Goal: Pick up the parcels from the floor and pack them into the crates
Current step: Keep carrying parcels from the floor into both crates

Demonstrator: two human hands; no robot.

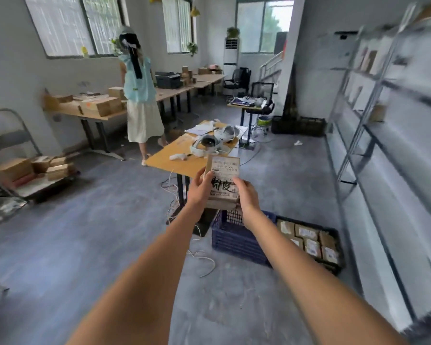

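A: so what's closest to the camera?

B: both arms stretched out. Left hand (201, 189) and right hand (246, 195) each have their grip curled round a side of the same cardboard parcel (224, 181), holding it up in the air, label facing us.

A: crates?

B: right under it on the floor, a blue crate (237, 239), can't see what's inside. Touching its right side is a black crate (334, 245) already full of parcels (309, 241).

A: and behind?

B: a wooden worktop (167, 158) with white headsets (207, 144), then someone in a pale skirt (141, 95) standing with their back turned by longer worktops stacked with boxes.
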